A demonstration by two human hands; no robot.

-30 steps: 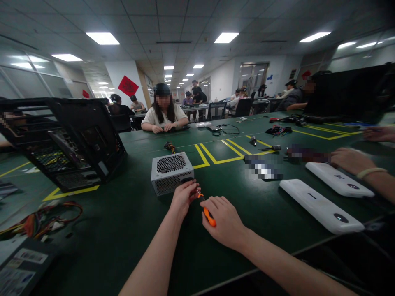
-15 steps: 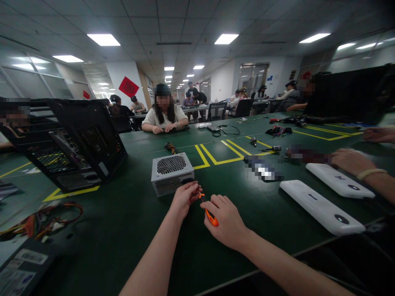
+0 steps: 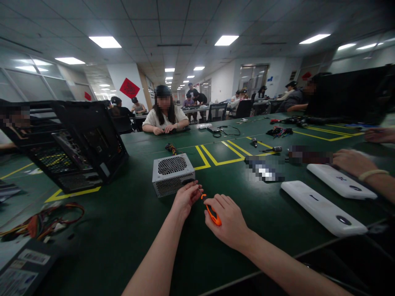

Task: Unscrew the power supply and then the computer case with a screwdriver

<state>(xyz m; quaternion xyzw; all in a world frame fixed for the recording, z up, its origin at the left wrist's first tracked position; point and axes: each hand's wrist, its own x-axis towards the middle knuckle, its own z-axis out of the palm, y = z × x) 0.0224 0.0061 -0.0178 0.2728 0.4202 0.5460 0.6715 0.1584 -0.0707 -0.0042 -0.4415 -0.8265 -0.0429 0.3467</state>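
Note:
A silver power supply unit (image 3: 173,174) with a honeycomb vent on top sits on the green table in front of me. My right hand (image 3: 226,220) is wrapped round the orange and black handle of a screwdriver (image 3: 213,215). Its thin shaft points up and left toward the unit's near right corner. At that corner, my left hand (image 3: 187,200) is closed, thumb and fingers pinched about the shaft near its tip. The fingers hide the very tip, and I cannot tell whether a screw is there.
A black computer case (image 3: 80,144) stands at left, with another power supply (image 3: 26,263) and its cables (image 3: 46,222) nearer. White oblong devices (image 3: 322,209) lie at right beside a co-worker's hand (image 3: 354,164). Another person (image 3: 165,113) sits opposite.
The right hand and screwdriver handle have shifted very slightly, and more of the shaft shows between the hands. The left hand stays at the unit's corner; the whole view drifts slightly.

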